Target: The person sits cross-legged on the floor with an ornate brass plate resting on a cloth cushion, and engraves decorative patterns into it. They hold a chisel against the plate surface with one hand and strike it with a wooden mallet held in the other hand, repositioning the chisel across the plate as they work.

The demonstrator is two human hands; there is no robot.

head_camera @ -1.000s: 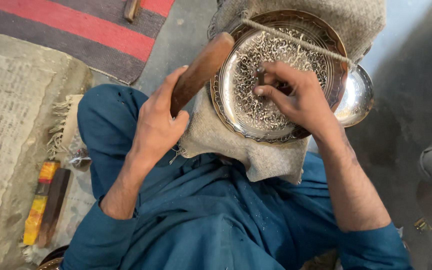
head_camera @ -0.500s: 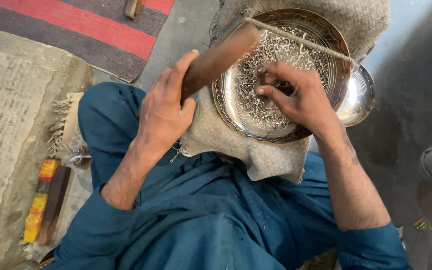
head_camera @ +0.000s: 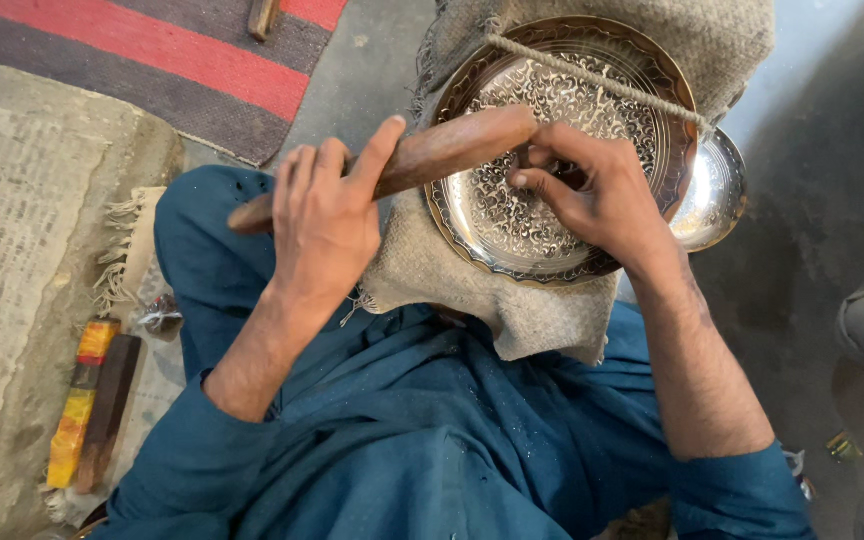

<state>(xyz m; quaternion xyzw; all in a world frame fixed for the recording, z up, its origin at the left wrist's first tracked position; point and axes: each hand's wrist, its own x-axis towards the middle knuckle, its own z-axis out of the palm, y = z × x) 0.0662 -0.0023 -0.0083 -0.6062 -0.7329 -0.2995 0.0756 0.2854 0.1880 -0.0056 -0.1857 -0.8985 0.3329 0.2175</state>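
Far left: 2 sticks, 1 orange-yellow (head_camera: 74, 405), 1 dark (head_camera: 107, 410), lie on the mat edge, well apart from the work

Left hand (head_camera: 324, 222): fingers clamped round the wooden mallet (head_camera: 422, 160). Since half a second ago its head has swung down and across, now level over the engraved metal plate (head_camera: 552, 150), just beside the right hand: judged mid-strike

Right hand (head_camera: 592, 195): fingers pinched together on a small tool, mostly hidden, tip on the plate centre

Plate rests on burlap padding (head_camera: 472, 290), cord (head_camera: 602, 85) across its top; smaller shiny dish (head_camera: 712, 195) under its right rim. Open floor beyond, right
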